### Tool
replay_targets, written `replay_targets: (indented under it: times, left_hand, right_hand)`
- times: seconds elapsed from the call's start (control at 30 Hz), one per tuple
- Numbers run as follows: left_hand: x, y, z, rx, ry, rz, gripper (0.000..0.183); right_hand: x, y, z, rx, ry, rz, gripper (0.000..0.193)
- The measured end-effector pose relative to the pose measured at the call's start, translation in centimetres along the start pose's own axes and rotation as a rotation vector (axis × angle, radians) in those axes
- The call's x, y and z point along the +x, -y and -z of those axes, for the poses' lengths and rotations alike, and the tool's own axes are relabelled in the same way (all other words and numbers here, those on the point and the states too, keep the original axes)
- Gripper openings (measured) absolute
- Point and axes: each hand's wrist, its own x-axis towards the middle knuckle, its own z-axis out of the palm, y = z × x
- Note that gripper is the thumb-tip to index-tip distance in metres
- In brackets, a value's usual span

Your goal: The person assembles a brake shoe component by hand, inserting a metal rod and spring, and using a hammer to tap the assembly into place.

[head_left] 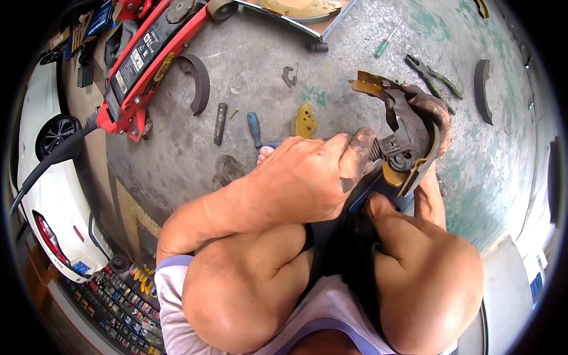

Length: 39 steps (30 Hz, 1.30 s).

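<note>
Head view, centre right: brake shoe assembly point(405, 139), clasped by right hand point(435, 115); left hand point(322, 171) fingers gripping its spring end. Upper left: red floor jack point(151, 59), rectangular black label.

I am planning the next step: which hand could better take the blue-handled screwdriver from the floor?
Probably left: the left hand lies nearer the blue-handled screwdriver, while the right hand grips the brake shoe.

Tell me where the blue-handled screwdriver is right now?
In the head view, the blue-handled screwdriver lies on the concrete floor, just left of the small yellow metal piece and beyond the left hand.
</note>
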Motion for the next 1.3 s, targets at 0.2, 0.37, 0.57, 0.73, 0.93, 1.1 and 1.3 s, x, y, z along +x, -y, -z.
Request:
replay_targets:
  times: [0.2, 0.37, 0.57, 0.73, 0.93, 1.1, 1.3]
  left_hand:
    - [0.2, 0.3, -0.3, 0.013, -0.019, -0.054, 0.034]
    - [0.3, 0.6, -0.8, 0.025, -0.074, -0.004, 0.027]
    - [1.2, 3.2, -0.3, -0.044, -0.02, -0.116, 0.01]
    - [2.3, 3.3, 0.1, -0.285, -0.007, 0.086, 0.017]
    - [2.4, 4.9, 0.1, -0.419, 0.082, 0.309, 0.034]
    - [2.9, 5.2, 0.2, -0.502, 0.091, 0.323, 0.035]
    - [3.0, 4.8, 0.1, -0.501, 0.025, 0.325, 0.03]
  right_hand:
    - [-0.6, 0.5, 0.0, -0.043, 0.057, -0.141, 0.038]
    - [-1.1, 1.7, 0.4, -0.07, 0.165, -0.304, 0.043]
    - [-0.7, 3.7, 0.1, -0.075, 0.348, -0.629, 0.058]
    - [0.3, 4.5, 0.0, 0.003, 0.394, -0.847, 0.059]
    - [1.6, 5.0, -0.2, -0.008, 0.517, -0.864, 0.056]
    - [2.2, 4.4, 0.0, -0.028, 0.536, -0.872, 0.049]
    - [3.1, 5.0, 0.2, 0.005, 0.579, -0.961, 0.048]
